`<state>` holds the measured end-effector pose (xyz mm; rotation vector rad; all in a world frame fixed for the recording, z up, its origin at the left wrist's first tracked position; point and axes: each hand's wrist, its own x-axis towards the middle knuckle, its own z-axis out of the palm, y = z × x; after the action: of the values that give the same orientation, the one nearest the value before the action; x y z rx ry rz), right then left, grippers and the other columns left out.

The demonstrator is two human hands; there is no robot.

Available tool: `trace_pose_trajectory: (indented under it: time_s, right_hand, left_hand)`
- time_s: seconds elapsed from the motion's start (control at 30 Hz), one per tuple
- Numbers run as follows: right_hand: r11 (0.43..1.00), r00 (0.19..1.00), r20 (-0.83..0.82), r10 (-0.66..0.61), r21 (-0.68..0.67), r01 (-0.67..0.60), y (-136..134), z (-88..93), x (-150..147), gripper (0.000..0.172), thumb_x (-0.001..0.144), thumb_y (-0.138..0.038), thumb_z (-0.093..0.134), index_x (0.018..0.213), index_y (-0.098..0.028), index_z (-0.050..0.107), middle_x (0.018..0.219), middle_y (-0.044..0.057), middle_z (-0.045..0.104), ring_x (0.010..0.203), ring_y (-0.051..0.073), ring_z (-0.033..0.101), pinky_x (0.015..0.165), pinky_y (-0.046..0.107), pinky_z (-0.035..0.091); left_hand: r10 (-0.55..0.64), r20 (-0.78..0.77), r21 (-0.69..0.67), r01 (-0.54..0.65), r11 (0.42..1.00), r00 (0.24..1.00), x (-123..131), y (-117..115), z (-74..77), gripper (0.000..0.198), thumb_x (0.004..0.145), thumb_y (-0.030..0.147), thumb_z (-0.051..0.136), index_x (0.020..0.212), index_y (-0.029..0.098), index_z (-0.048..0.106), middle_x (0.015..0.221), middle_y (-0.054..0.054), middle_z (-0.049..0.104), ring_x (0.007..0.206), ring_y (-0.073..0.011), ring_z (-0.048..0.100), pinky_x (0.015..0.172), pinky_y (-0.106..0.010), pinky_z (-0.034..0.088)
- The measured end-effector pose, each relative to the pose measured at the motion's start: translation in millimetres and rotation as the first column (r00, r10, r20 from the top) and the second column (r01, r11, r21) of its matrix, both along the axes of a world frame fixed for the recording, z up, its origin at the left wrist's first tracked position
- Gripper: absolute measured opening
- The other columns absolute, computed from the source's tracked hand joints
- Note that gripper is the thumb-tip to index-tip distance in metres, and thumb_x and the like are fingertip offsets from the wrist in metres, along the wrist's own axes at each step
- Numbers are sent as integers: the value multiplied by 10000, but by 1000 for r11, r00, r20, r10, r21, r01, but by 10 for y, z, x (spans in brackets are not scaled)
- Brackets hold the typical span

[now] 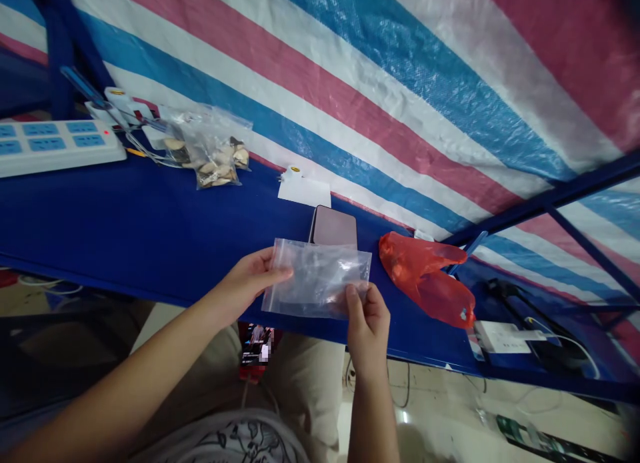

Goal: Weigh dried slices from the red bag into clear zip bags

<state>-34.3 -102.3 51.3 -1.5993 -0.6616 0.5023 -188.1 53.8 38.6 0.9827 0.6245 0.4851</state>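
Between my two hands a clear zip-lock bag (317,276) is stretched out flat above the front of the blue table. It looks empty, and its zip strip lies on the left side. My left hand (257,273) pinches that left end, thumb on top. My right hand (367,313) grips the lower right corner between thumb and fingers. Just behind the bag lies a dark, flat, rounded box-like object (335,226), its near part hidden by the bag. To the right of my right hand is a crumpled red plastic bag (425,270).
Clear bags of pale dried slices (217,170) lie at the back left, near a white power strip (60,146) with cables. A white paper (305,191) lies at the back. At far right is a white box (503,336). A lit phone (257,346) rests on my lap.
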Motion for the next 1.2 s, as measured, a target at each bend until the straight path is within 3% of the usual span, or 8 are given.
trace_pose_trajectory:
  time_s: [0.1, 0.17, 0.3, 0.43, 0.67, 0.87, 0.97, 1.2]
  right_hand:
    - [997, 994, -96, 54, -52, -59, 14, -94, -48, 336, 905, -539, 656, 927, -206, 608, 746, 10, 653, 643, 161, 603, 599, 276, 523]
    - [993, 983, -165, 80, -70, -93, 35, -163, -64, 369, 883, -566, 670, 946, -207, 610, 756, 15, 660, 637, 167, 609, 557, 273, 515]
    - [995, 970, -239, 42, -83, -63, 71, -267, -25, 428, 825, -603, 717, 887, -190, 622, 695, -16, 590, 591, 134, 554, 520, 242, 491]
    - [997, 975, -221, 41, -58, -55, 44, -334, 19, 422, 836, -591, 712, 835, -182, 609, 655, -33, 536, 576, 116, 519, 542, 237, 484]
    - [997, 992, -110, 66, -37, -71, -4, -424, 11, 370, 894, -513, 683, 987, -156, 665, 799, 14, 647, 667, 129, 549, 611, 245, 465]
    - [992, 957, 266, -119, 71, 103, 118, -240, 176, 294, 944, -440, 617, 916, -159, 700, 863, 49, 698, 826, 183, 631, 786, 305, 495]
    - [983, 908, 390, -153, 156, 98, 123, -154, 263, 220, 950, -376, 610, 920, -175, 692, 896, 47, 695, 860, 182, 639, 815, 310, 495]
    - [989, 970, 236, -57, 144, 23, -10, -411, 264, 212, 863, -326, 678, 1016, -180, 656, 971, 48, 671, 889, 197, 649, 790, 314, 510]
  left_hand:
    - [112, -93, 190, -92, 977, 989, -65, 17, -37, 368, 744, 463, 813, 984, 202, 715, 903, -27, 730, 831, -157, 667, 767, -266, 537]
    - [105, -135, 266, -66, 962, 985, -115, 25, -57, 365, 761, 501, 783, 947, 196, 704, 860, -25, 715, 795, -159, 655, 728, -268, 530]
    - [71, -161, 306, -18, 952, 984, -146, 19, -60, 407, 735, 528, 791, 939, 201, 658, 845, -19, 693, 747, -153, 629, 664, -257, 511]
    - [161, -140, 301, -113, 947, 977, -91, -4, -20, 474, 706, 549, 802, 989, 201, 650, 902, -32, 695, 783, -159, 627, 669, -250, 504]
    - [158, -213, 415, -57, 908, 964, -81, -51, -109, 373, 836, 584, 661, 868, 216, 612, 608, 57, 463, 543, -103, 429, 497, -215, 335]
    - [88, -172, 644, 45, 764, 981, 32, 22, -26, 305, 931, 508, 566, 1017, 227, 650, 822, 13, 639, 745, -141, 574, 684, -224, 448]
    - [67, -159, 736, 73, 673, 985, 89, 48, 34, 317, 972, 472, 505, 1106, 227, 655, 992, -19, 696, 894, -161, 627, 836, -242, 470]
    - [30, -216, 816, 163, 554, 976, 38, -72, -218, 316, 989, 426, 479, 1206, 223, 589, 1138, -60, 695, 1063, -199, 642, 970, -319, 481]
